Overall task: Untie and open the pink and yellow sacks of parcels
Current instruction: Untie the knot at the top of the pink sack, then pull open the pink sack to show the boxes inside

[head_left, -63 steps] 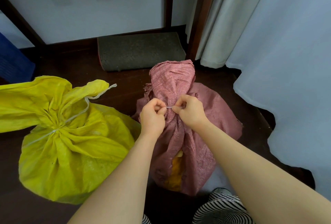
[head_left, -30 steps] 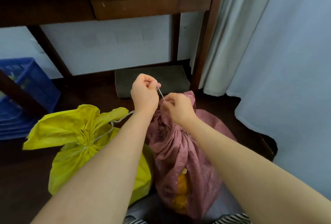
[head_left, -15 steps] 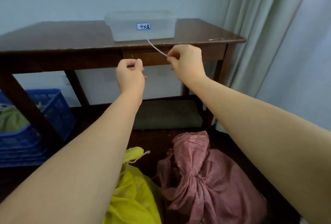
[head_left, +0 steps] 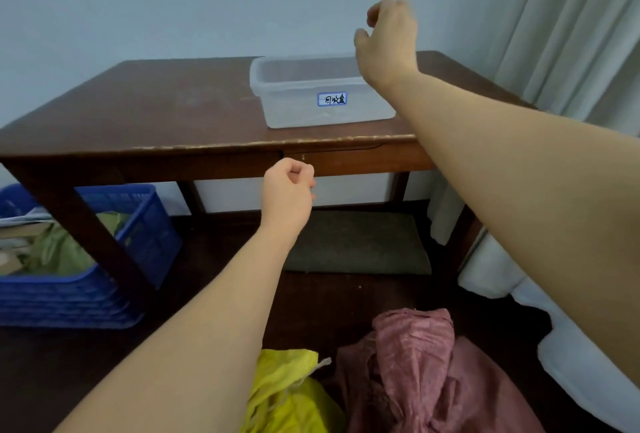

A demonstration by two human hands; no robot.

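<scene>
The pink sack (head_left: pixel 415 373) stands on the floor at the bottom, its neck crumpled, with no tie visible on it. Left of it lies the yellow sack (head_left: pixel 287 394), partly behind my left forearm, with a white string (head_left: pixel 304 377) around its neck. My right hand (head_left: pixel 386 41) hangs high above the clear plastic box (head_left: pixel 322 93) on the table, thumb and fingers apart, holding nothing that I can see. My left hand (head_left: pixel 289 190) is a loose fist in front of the table's edge, far above both sacks.
A dark wooden table (head_left: pixel 173 110) fills the middle. A blue crate (head_left: pixel 86 280) with cloth and paper sits under its left side, and a grey mat (head_left: pixel 356 245) lies beneath it. Curtains (head_left: pixel 571 34) and a white cloth (head_left: pixel 571 356) close off the right.
My right hand has risen from the table's front to above the clear box, and the white string it pinched is gone from view. My left hand has dropped lower. The view has tilted up.
</scene>
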